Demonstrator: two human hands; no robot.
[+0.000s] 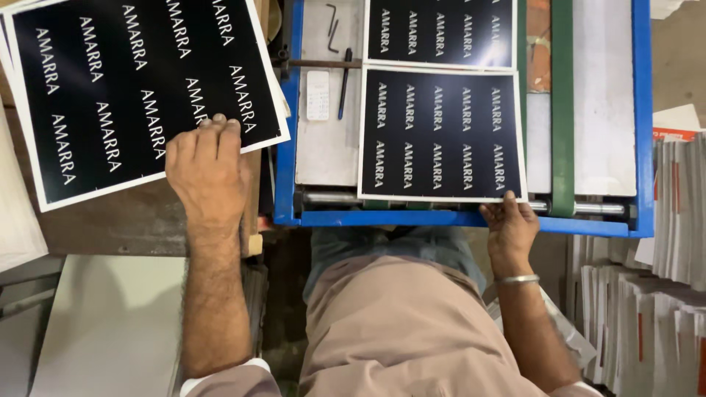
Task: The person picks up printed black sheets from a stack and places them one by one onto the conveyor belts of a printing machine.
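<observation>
My left hand (pixel 206 170) rests flat on the lower edge of a stack of black printed sheets with white borders (pixel 140 88) lying on a brown bench at the left. My right hand (pixel 510 224) pinches the near edge of a single black printed sheet (pixel 440 132) that lies on the bed of a blue-framed machine (pixel 287 147). A second black sheet (pixel 440 31) lies just beyond it on the same bed. A metal bangle sits on my right wrist.
A black pen (pixel 344 81), a small white card (pixel 318 94) and a hex key (pixel 332 28) lie on the machine's grey plate. A green belt (pixel 562 103) runs down the bed's right side. Stacks of white paper (pixel 662 294) stand at the right.
</observation>
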